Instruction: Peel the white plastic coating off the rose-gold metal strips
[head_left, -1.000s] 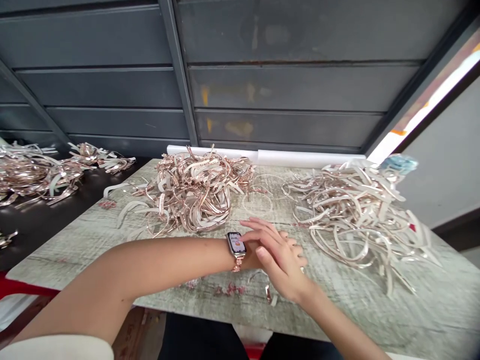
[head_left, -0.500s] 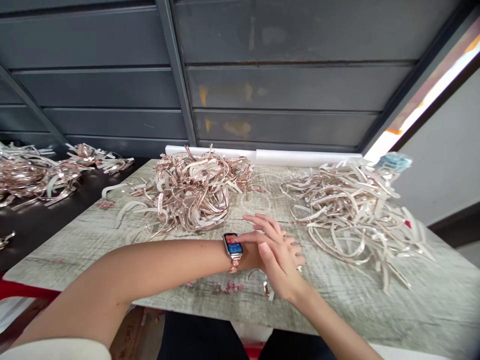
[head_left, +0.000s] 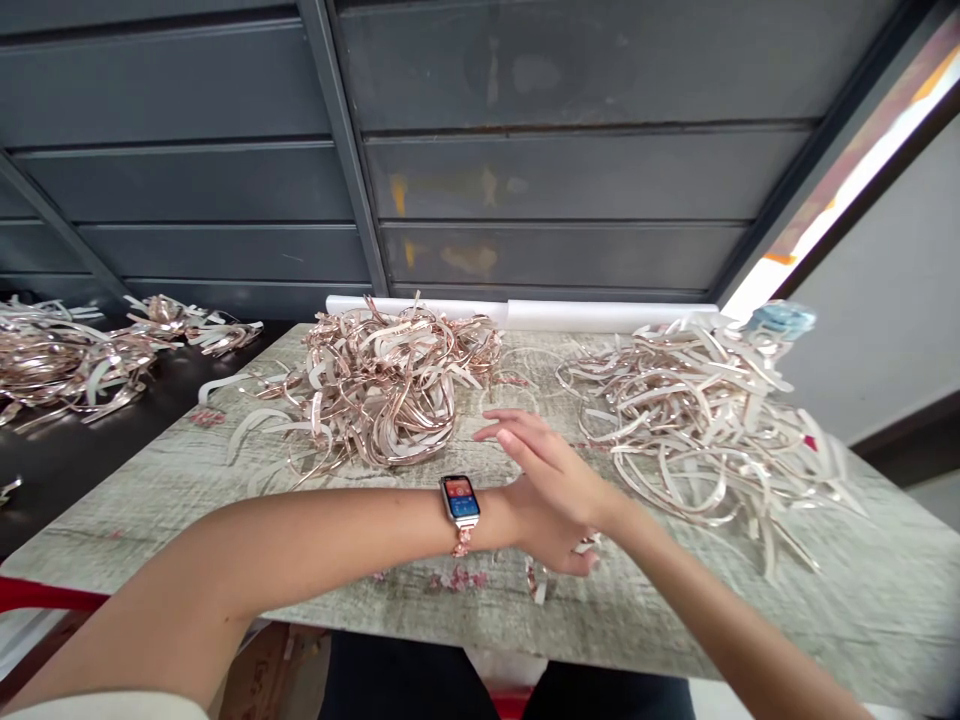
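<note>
Beside the lit smartwatch [head_left: 460, 500], strapped above the left hand [head_left: 553, 540], the right hand [head_left: 559, 470] was open, empty. Left's grip: could not tell, partly covered. Beyond the smartwatch, rose-gold strip heap [head_left: 397, 390] and paler strip heap [head_left: 690, 400] lay tangled, unbundled.

Pale wood-look rectangular table [head_left: 645, 600]: shiny rose-gold-and-white strip heap [head_left: 382, 390] left, silvery-and-white strip heap [head_left: 690, 400] right; white roll [head_left: 607, 316] far.

Characters on the watch [head_left: 460, 498] and marks on the cardboard [head_left: 259, 672] are too small to read.
</note>
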